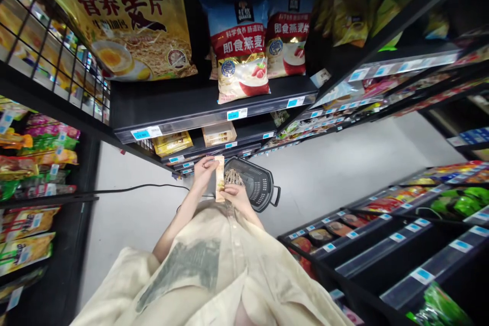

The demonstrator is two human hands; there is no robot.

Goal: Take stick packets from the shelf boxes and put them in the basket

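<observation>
A narrow beige packet (pixel 220 175), long and flat, is held upright in front of my body. Its upper end is pinched by my left hand (pixel 205 172), and the lower end by my right hand (pixel 235 196). Its printing is too small to read. Just beyond my hands a dark grey shopping basket (pixel 263 204) sits on the floor, its handle toward the right. Inside it lies a light brown patterned item (pixel 233 177), partly hidden by the packet and my right hand.
Ahead is a dark shelf (pixel 164 107) with a large yellow cereal bag (pixel 133 20) and blue-and-red oatmeal bags (pixel 243 51). Lower down lie a yellow pack (pixel 173 142) and a beige box (pixel 219 134). A black cable (pixel 145 186) crosses the floor. Stocked racks (pixel 382 254) line the right.
</observation>
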